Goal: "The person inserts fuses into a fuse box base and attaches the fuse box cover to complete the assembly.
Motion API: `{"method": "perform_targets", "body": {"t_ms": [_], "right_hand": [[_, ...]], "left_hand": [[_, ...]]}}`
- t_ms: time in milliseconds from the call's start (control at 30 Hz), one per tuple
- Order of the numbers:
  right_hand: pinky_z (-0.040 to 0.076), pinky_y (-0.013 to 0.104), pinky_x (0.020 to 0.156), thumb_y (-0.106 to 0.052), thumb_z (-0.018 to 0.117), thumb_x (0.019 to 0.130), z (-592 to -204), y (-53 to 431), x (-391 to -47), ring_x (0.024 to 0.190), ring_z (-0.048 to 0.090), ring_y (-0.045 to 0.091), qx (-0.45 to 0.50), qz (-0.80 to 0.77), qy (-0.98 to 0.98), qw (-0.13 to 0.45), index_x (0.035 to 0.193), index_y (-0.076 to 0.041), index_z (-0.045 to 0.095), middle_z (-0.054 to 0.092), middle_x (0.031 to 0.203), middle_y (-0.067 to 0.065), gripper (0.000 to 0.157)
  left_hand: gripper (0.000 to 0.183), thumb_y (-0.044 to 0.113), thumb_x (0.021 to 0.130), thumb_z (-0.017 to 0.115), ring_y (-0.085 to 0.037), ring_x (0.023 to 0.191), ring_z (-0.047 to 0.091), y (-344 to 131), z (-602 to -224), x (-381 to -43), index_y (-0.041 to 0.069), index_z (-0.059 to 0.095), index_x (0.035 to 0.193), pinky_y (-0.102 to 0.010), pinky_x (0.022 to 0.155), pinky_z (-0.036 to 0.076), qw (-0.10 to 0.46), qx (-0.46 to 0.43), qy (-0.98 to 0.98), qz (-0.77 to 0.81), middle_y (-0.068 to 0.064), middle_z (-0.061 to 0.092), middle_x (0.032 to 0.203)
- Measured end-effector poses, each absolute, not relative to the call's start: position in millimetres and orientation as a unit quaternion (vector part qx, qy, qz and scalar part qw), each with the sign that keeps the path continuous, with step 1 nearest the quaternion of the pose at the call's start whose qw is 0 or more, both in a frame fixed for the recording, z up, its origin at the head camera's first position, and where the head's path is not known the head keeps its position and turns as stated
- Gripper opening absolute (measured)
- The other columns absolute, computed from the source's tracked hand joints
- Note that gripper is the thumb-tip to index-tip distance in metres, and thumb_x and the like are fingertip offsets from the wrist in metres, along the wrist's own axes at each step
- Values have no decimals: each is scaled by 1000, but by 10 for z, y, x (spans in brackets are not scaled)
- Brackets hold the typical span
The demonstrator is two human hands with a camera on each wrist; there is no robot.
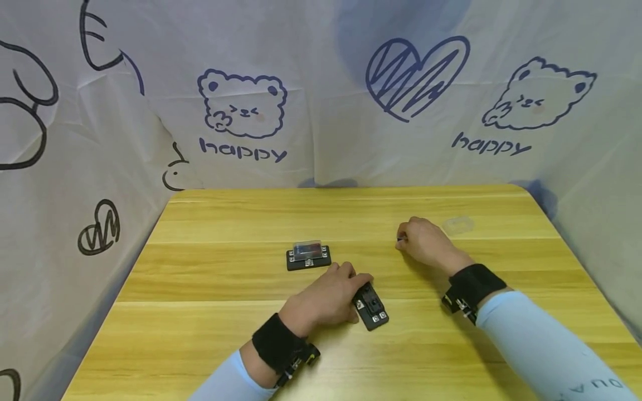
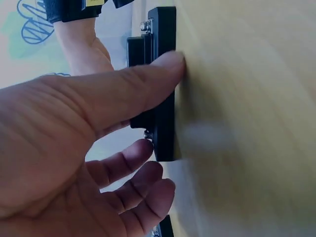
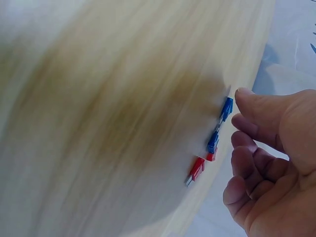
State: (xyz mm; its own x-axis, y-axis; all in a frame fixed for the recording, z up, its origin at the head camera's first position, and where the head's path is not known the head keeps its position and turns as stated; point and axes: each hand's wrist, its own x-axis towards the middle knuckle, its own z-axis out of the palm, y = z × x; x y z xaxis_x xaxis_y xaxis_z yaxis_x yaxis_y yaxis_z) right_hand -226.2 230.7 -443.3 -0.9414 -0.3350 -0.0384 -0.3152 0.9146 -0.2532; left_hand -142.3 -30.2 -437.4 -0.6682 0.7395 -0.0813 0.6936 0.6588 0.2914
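A curtained-off work booth: pale cloth (image 1: 326,72) doodled with hearts (image 1: 418,78) and bears (image 1: 243,106) hangs behind and beside the wood-grain table (image 1: 200,278).

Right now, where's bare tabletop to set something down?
Left of the covered block, the table is bare out to its edge; so is the front, between left wristband and right sleeve. Crowded: the left hand gripping the uncovered block, and the right hand, with blue fuses, red fuses and a clear piece nearby.
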Motion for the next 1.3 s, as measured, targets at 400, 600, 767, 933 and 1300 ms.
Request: {"method": "perform_targets", "body": {"t_ms": [400, 600, 767, 933, 1300], "right_hand": [[51, 47, 81, -18, 61, 94, -4415, 2325, -2248, 92, 58, 31, -155, -131, 979, 6, 107, -4, 69, 63, 99, 14, 21], [51, 47, 85, -9, 61, 91, -4406, 2327, -2270, 95, 59, 32, -174, -118, 978, 4, 111, -3, 68, 66, 102, 15, 23], [49, 49, 87, -7, 66, 87, -4415, 2304, -2295, 96, 59, 33, -199, -98, 975, 10, 105, -6, 71, 69, 100, 13, 20], [47, 48, 85, -11, 69, 87, -4439, 2279, -2313, 88, 58, 30, -202, -81, 976, 11, 92, -9, 71, 66, 89, 8, 6], [51, 42, 72, -12, 69, 87, -4433, 2269, -2331, 81, 60, 24, -177, -110, 977, 46, 95, -9, 65, 66, 86, 5, 9]], "left_hand": [[50, 41, 72, 80, -19, 88, 44, -427, -4499, -1390, 11, 59, 106, -31, 78, 44, 56, 329, 929, 158, -4, 53, 104], [53, 41, 73, 77, -15, 79, 48, -424, -4524, -1337, 9, 57, 109, -30, 71, 47, 68, 308, 931, 183, 0, 51, 90], [57, 47, 75, 76, -16, 78, 47, -414, -4539, -1297, 7, 58, 112, -31, 69, 46, 71, 300, 936, 170, -1, 51, 90], [57, 48, 75, 76, -16, 77, 47, -417, -4537, -1292, 7, 57, 110, -29, 67, 45, 70, 299, 936, 171, -1, 50, 88], [58, 47, 75, 76, -16, 78, 47, -421, -4541, -1288, 7, 57, 111, -29, 68, 46, 73, 297, 935, 178, -1, 50, 89]]}}
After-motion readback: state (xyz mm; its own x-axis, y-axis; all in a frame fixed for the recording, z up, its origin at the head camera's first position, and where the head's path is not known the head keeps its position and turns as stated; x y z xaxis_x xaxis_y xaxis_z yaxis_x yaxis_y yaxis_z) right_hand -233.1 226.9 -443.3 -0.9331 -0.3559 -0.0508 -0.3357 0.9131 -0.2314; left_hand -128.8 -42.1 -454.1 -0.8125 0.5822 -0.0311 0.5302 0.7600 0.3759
